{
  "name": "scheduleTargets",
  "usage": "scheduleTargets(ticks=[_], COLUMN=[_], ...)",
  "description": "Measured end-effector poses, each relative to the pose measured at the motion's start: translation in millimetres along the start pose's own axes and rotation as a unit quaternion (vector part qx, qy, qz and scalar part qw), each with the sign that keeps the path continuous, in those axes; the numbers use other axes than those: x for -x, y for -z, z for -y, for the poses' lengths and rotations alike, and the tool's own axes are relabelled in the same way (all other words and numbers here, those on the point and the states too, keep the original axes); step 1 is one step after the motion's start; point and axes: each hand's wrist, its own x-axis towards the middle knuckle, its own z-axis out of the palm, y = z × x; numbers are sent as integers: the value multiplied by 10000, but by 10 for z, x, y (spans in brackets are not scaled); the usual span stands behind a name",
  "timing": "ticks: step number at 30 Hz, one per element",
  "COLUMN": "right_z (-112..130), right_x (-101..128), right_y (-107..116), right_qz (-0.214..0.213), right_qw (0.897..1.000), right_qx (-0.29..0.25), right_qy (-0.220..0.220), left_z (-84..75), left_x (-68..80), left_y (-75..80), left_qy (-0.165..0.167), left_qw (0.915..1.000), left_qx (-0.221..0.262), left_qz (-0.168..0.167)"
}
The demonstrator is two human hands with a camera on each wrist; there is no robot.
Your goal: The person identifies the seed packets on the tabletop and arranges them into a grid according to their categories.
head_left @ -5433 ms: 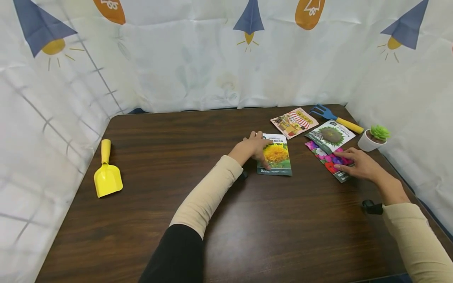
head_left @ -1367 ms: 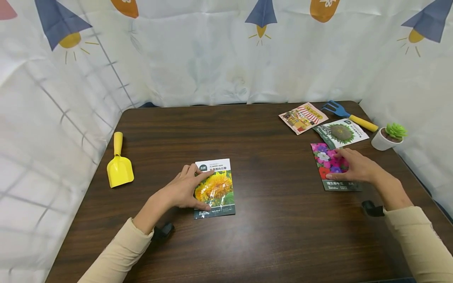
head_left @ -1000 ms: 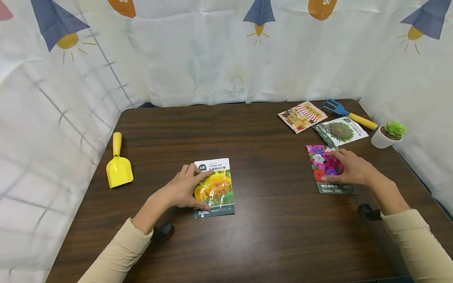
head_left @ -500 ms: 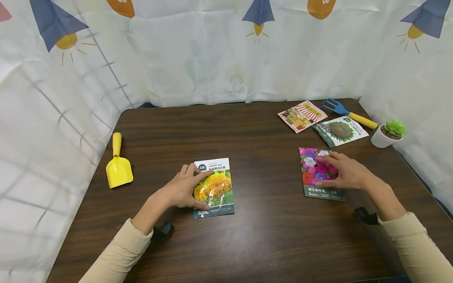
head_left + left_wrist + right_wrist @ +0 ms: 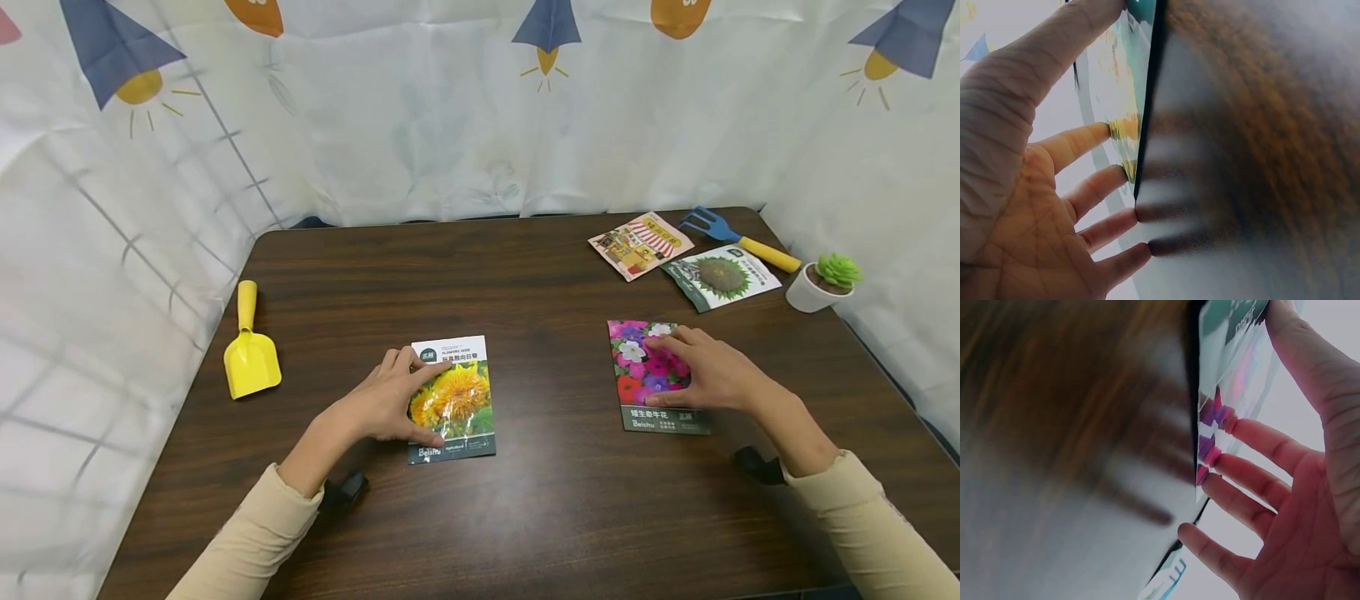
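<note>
A seed packet with a yellow flower picture (image 5: 459,398) lies flat near the middle of the table. My left hand (image 5: 386,400) rests on its left part, thumb near the bottom and fingers spread above. The left wrist view shows the fingertips (image 5: 1110,130) touching the packet, the outer ones reaching the table. To the right lies a seed packet with pink and purple flowers (image 5: 633,367). Spread fingers of my right hand (image 5: 712,371) press on its right side. In the right wrist view several fingertips (image 5: 1225,425) meet its printed face, while the little finger is off it.
At the back right lie a pink seed packet (image 5: 641,246), a white and green seed packet (image 5: 723,277) and a blue hand fork (image 5: 738,239). A potted succulent (image 5: 821,283) stands at the right edge. A yellow toy shovel (image 5: 252,350) lies at the left edge.
First the left hand brought the yellow-flower packet leftward and nearer, then stayed still. The right hand has slid the pink-flower packet from under the white and green one, leftward and nearer.
</note>
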Motion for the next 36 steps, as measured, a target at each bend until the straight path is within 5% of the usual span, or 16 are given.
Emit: scheduleTargets(ticks=[36], right_z=[627], right_x=[-405], right_y=[-162], right_qz=[-49], right_qw=[9972], right_qx=[88], right_qy=[742], left_z=[-18], left_x=[14], left_y=[-12], left_qy=[-11], left_qw=[10000], left_qx=[-1], left_qz=[-19])
